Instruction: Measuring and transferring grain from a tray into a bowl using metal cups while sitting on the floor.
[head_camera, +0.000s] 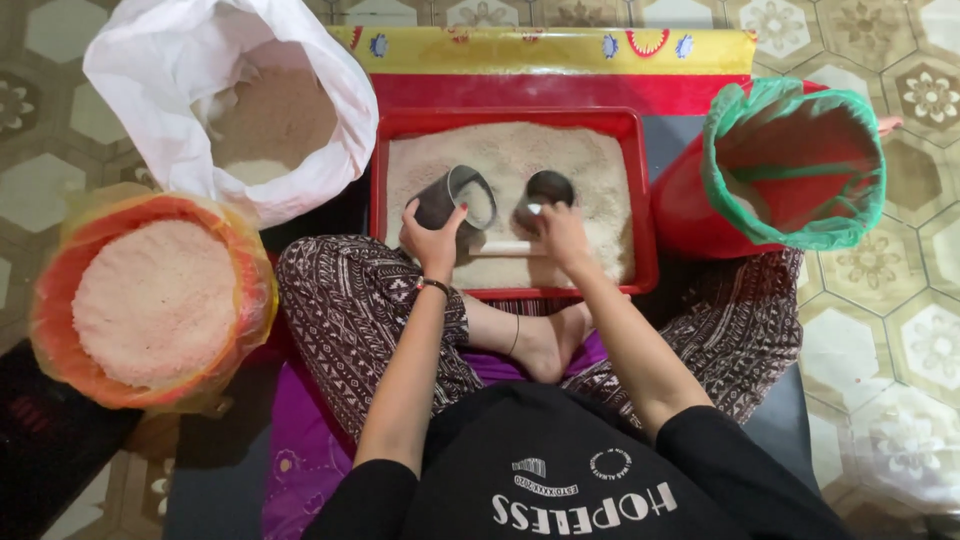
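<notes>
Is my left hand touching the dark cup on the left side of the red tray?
Touching. The head view shows the left hand wrapped around the dark cup, fingers against its side, above the grain in the red tray.

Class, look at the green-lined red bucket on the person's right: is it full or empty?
Nearly empty. The green-lined red bucket gapes open, showing bare liner walls inside; its very bottom is hidden, so a small remainder cannot be ruled out.

left cup (455, 198): dull grey metal, smooth, in the left grip
right cup (545, 192): dark metal, slight sheen
tray (645, 200): glossy red plastic beneath both
grain (520, 155): matt, granular
</notes>
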